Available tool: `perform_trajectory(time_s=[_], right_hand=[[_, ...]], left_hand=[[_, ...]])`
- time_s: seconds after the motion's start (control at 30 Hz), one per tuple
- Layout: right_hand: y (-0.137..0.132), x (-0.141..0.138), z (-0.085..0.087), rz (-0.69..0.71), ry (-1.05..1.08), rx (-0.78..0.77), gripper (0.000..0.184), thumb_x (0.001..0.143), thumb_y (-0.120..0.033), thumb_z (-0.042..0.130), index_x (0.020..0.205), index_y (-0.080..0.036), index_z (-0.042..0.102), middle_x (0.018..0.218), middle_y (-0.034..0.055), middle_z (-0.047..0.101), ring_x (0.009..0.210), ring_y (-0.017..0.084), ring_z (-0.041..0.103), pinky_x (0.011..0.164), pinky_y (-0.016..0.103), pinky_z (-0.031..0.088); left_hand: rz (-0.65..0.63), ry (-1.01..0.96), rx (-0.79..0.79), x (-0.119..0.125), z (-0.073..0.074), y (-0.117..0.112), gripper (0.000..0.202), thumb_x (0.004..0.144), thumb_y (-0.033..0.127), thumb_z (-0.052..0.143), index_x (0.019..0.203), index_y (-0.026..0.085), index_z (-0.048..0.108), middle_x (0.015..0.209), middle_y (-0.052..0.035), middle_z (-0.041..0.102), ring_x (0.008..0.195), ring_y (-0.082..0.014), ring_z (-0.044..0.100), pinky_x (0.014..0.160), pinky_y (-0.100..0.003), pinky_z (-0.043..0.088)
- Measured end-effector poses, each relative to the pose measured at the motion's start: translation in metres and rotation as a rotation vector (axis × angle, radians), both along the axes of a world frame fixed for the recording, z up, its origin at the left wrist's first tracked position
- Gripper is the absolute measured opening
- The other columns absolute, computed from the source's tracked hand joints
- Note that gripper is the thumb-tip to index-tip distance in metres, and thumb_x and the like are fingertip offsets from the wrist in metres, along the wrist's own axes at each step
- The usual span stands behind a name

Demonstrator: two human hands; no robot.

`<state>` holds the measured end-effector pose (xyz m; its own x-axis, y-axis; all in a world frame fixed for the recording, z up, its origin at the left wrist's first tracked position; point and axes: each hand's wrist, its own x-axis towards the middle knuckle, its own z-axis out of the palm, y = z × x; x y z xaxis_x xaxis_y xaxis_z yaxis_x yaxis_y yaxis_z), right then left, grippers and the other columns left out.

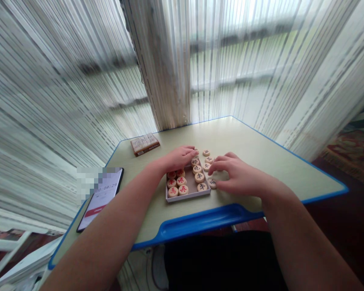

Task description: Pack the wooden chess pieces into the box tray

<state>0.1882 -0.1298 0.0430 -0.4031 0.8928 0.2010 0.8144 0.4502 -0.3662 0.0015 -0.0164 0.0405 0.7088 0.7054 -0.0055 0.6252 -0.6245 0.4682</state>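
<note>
Cream disc (212, 184) at right hand (239, 174), by thumb, box (188, 197) under left hand (176, 158)

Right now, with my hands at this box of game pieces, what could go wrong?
Your right hand might knock the loose pieces beside the box out of place. A bump to the box could slide the red-marked pieces into the bare gap in its middle. And your left forearm, which looks close to the phone in this view, might push it toward the nearby left edge of the table.
</note>
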Motion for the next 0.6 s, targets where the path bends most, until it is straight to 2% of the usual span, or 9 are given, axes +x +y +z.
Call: perform_trajectory(time_s=[0.17,0.3,0.47,0.6], right_hand=[[0.001,-0.007,-0.006,-0.017,-0.069,0.072,0.019,0.069,-0.026,0.062,0.086,-0.024,0.071,0.09,0.0069,0.064,0.087,0.025,0.048,0.084,0.039,0.04],[0.005,-0.006,-0.007,-0.113,-0.048,0.13,0.017,0.071,-0.029,0.061,0.084,-0.021,0.07,0.087,0.0067,0.065,0.085,0.023,0.05,0.082,0.037,0.041],[0.004,-0.008,-0.004,-0.133,0.1,0.104,0.016,0.074,-0.03,0.06,0.085,-0.019,0.063,0.077,0.0023,0.063,0.066,0.014,0.053,0.061,0.026,0.04],[0.001,-0.014,0.0,-0.133,0.161,0.134,0.015,0.074,-0.033,0.062,0.08,-0.019,0.058,0.07,0.0,0.06,0.06,0.012,0.051,0.055,0.024,0.036]], left_hand=[[0.004,0.003,0.004,0.0,-0.003,0.001,0.047,0.09,0.042,0.03,0.114,0.016,0.061,0.136,-0.0062,0.048,0.13,-0.016,0.037,0.109,-0.028,0.024],[-0.032,0.008,0.007,-0.001,-0.004,0.003,0.049,0.09,0.044,0.028,0.113,0.017,0.062,0.132,-0.0056,0.052,0.129,-0.0158,0.038,0.108,-0.026,0.025],[-0.041,-0.023,0.012,0.0,-0.002,0.002,0.046,0.09,0.042,0.03,0.106,0.016,0.065,0.127,-0.0059,0.056,0.124,-0.0172,0.043,0.107,-0.026,0.029],[0.003,-0.074,-0.032,0.0,0.001,0.001,0.044,0.089,0.042,0.033,0.104,0.019,0.066,0.123,-0.0033,0.059,0.12,-0.0167,0.046,0.106,-0.026,0.03]])
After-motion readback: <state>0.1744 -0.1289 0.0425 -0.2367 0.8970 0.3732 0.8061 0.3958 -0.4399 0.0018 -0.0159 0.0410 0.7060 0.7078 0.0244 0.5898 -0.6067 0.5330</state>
